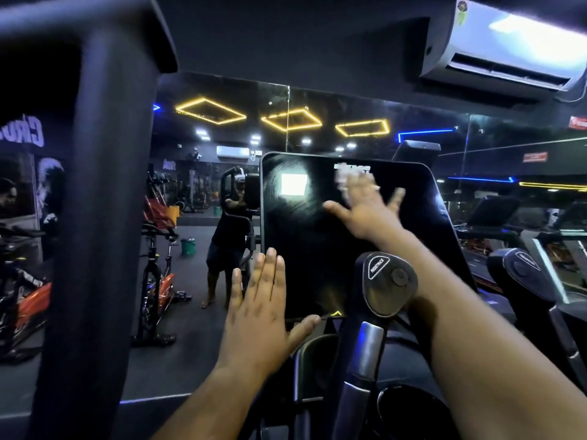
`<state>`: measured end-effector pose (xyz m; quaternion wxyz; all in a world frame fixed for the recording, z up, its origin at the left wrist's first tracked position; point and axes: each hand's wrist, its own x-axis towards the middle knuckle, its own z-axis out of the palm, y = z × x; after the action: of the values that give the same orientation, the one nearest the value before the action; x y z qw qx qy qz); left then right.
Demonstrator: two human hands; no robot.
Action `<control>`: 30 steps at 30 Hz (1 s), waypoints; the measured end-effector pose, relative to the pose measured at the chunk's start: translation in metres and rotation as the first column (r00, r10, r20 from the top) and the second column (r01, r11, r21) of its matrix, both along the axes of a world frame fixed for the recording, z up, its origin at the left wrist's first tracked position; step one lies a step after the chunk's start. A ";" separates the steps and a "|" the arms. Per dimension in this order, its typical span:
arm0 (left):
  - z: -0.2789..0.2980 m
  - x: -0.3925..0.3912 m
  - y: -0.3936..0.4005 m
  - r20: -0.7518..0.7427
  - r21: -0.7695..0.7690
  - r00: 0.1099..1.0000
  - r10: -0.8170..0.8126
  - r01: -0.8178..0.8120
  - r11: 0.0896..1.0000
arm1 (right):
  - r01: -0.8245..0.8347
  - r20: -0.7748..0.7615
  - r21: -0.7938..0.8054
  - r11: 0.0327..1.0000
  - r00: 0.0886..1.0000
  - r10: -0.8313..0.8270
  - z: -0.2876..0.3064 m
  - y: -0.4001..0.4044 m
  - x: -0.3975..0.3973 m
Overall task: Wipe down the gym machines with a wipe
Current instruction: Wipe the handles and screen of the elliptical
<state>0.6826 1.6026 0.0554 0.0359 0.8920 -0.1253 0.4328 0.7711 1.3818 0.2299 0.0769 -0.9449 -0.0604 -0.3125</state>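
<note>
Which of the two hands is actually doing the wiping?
The right hand. It presses a white wipe flat against the upper part of the dark screen. The left hand holds no wipe and lies flat on the screen's lower left corner.

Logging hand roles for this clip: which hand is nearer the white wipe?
Right. The right hand presses the wipe against the upper screen under its fingers; the left hand lies flat at the screen's lower left corner, well below.

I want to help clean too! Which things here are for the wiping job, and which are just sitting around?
For the job:
white wipe, under the right hand
black screen being wiped
left hand, steadying the screen's lower left corner

Just around:
resistance knob
orange exercise bike
green bucket
air conditioner
</note>
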 end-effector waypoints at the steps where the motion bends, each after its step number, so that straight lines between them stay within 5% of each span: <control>1: 0.002 0.000 0.000 0.007 -0.002 1.000 0.008 -0.008 1.000 | 0.097 -0.015 0.108 0.989 0.995 -0.096 0.006 -0.015 0.005; 4: 0.002 0.000 -0.002 0.008 -0.011 1.000 0.016 -0.016 1.000 | 0.160 -0.073 0.220 0.962 0.986 -0.147 0.009 -0.004 0.000; 7: 0.001 0.000 -0.004 0.006 -0.007 1.000 0.023 -0.023 1.000 | -0.125 -0.018 -0.001 0.992 0.992 0.125 -0.004 0.064 -0.013; 10: 0.001 0.001 -0.004 0.009 0.010 0.999 0.034 -0.034 0.999 | -0.342 -0.058 -0.249 0.906 0.939 0.339 -0.011 0.115 -0.020; 16: -0.002 0.001 0.001 0.037 0.055 0.998 0.041 -0.043 0.998 | -0.314 -0.008 -0.319 0.894 0.944 0.329 0.033 0.117 0.011; 23: -0.002 0.002 0.007 0.078 0.086 0.995 0.062 -0.068 0.994 | -0.082 0.066 -0.028 0.996 0.994 0.083 0.053 0.022 0.040; 30: -0.003 0.004 0.002 0.085 0.083 0.995 0.060 -0.067 0.994 | 0.188 -0.037 0.284 0.940 0.982 -0.185 0.041 -0.069 0.037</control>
<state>0.6869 1.6048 0.0528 -0.0211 0.8777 -0.1168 0.4643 0.8085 1.3127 0.2707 0.1830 -0.9267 0.0756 -0.3193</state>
